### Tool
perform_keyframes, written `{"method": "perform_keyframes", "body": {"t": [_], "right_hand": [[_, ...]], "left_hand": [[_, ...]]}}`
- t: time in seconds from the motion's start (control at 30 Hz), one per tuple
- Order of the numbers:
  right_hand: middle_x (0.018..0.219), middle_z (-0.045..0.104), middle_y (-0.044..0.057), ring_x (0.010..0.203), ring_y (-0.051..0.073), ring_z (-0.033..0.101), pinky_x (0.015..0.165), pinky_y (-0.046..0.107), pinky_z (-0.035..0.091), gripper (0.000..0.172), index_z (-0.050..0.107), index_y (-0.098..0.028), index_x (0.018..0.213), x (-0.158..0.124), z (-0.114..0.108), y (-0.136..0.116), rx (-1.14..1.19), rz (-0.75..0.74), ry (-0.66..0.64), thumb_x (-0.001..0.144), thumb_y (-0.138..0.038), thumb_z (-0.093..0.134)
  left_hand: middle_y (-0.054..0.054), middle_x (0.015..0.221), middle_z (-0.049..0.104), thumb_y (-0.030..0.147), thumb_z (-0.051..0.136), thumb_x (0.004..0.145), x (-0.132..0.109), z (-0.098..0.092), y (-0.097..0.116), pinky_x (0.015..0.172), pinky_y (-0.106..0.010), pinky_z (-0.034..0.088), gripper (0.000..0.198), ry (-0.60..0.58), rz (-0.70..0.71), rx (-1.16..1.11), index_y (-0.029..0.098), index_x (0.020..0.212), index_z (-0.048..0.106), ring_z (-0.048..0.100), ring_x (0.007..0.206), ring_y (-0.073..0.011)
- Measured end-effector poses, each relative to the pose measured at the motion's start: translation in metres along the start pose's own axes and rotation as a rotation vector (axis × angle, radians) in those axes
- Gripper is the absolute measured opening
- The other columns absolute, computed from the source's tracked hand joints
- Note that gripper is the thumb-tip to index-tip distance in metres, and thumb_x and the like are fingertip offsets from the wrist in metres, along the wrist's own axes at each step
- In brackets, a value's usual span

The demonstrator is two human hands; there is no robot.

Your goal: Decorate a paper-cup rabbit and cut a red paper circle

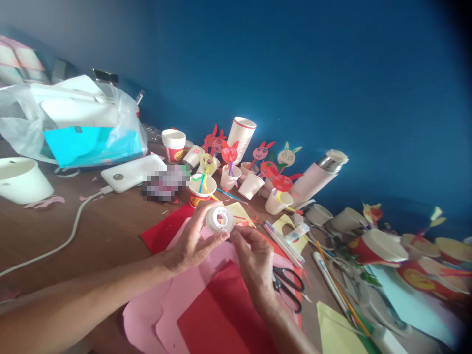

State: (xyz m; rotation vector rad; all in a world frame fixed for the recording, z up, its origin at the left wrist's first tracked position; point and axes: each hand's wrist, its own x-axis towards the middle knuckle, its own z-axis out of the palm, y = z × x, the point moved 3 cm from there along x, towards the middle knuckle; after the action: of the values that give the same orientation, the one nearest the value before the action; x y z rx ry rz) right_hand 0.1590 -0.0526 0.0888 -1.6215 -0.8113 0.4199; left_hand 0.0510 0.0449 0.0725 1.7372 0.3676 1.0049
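My left hand (191, 245) holds a roll of clear tape (211, 222) between thumb and fingers, its round hole turned towards me. Close against the roll's right edge, the thumb and forefinger of my right hand (257, 259) are pinched together. What lies in that pinch is too small to make out. Under both hands are pink paper (147, 314) and a red sheet (224, 314). Black-handled scissors (294, 297) lie just right of my right hand, partly covered by it. Beyond the roll sits a yellow paper scrap (239, 210).
Paper cups with paper animal heads, one red (282, 183), stand along the blue wall. Behind them are a cup stack (241, 132) and a tilted thermos (313, 184). At left are a plastic bag (129, 123) and a cabled power bank (129, 173). Markers (282, 241) lie right.
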Motion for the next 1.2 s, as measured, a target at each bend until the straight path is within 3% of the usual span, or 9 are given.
{"method": "perform_keyframes", "body": {"t": [0.27, 0.47, 0.63, 0.8, 0.9, 1.2], "right_hand": [[0.061, 0.060, -0.001, 0.060, 0.014, 0.053, 0.060, 0.025, 0.042, 0.012, 0.059, -0.019, 0.062, 0.001, -0.001, -0.001, -0.137, -0.072, 0.041, 0.073, -0.023, 0.056], [0.062, 0.058, -0.003, 0.059, 0.013, 0.050, 0.057, 0.024, 0.039, 0.011, 0.056, -0.019, 0.065, 0.002, -0.003, -0.001, -0.116, -0.088, -0.009, 0.075, -0.020, 0.052], [0.065, 0.058, -0.003, 0.063, 0.013, 0.050, 0.062, 0.025, 0.039, 0.012, 0.058, -0.019, 0.067, 0.003, -0.003, 0.002, 0.046, -0.058, -0.102, 0.079, -0.021, 0.053], [0.067, 0.056, -0.003, 0.066, 0.012, 0.050, 0.067, 0.024, 0.040, 0.022, 0.061, -0.019, 0.070, 0.006, 0.001, 0.008, 0.343, -0.020, -0.261, 0.087, -0.030, 0.052], [0.070, 0.056, -0.002, 0.073, 0.012, 0.052, 0.073, 0.024, 0.040, 0.030, 0.061, -0.018, 0.071, 0.008, 0.001, 0.012, 0.435, -0.044, -0.289, 0.092, -0.032, 0.045], [0.074, 0.061, -0.001, 0.070, 0.013, 0.051, 0.067, 0.025, 0.040, 0.018, 0.062, -0.019, 0.079, 0.011, -0.004, 0.019, 0.223, -0.044, -0.235, 0.078, -0.036, 0.066]], "left_hand": [[-0.012, 0.122, 0.050, 0.031, 0.064, 0.079, -0.001, 0.003, 0.001, 0.094, -0.035, 0.041, 0.054, -0.052, -0.089, -0.085, 0.018, 0.125, 0.039, 0.051, 0.111, -0.0253], [-0.008, 0.098, 0.063, 0.038, 0.059, 0.081, 0.004, 0.010, 0.006, 0.079, -0.029, 0.047, 0.041, -0.109, -0.274, -0.330, 0.014, 0.113, 0.048, 0.059, 0.090, -0.0197], [-0.008, 0.086, 0.062, 0.043, 0.053, 0.084, 0.008, 0.011, 0.004, 0.065, -0.026, 0.044, 0.037, -0.140, -0.327, -0.359, 0.011, 0.101, 0.054, 0.053, 0.069, -0.0141], [-0.005, 0.083, 0.060, 0.040, 0.050, 0.087, 0.008, 0.006, 0.002, 0.068, -0.026, 0.043, 0.033, -0.140, -0.304, -0.381, 0.012, 0.103, 0.054, 0.053, 0.072, -0.0141], [-0.005, 0.090, 0.060, 0.040, 0.051, 0.087, 0.009, 0.004, 0.004, 0.073, -0.027, 0.044, 0.034, -0.140, -0.304, -0.348, 0.013, 0.107, 0.052, 0.055, 0.078, -0.0154], [-0.006, 0.102, 0.061, 0.037, 0.061, 0.081, 0.007, 0.006, 0.000, 0.085, -0.031, 0.045, 0.038, -0.102, -0.277, -0.338, 0.017, 0.111, 0.051, 0.058, 0.096, -0.0210]]}}
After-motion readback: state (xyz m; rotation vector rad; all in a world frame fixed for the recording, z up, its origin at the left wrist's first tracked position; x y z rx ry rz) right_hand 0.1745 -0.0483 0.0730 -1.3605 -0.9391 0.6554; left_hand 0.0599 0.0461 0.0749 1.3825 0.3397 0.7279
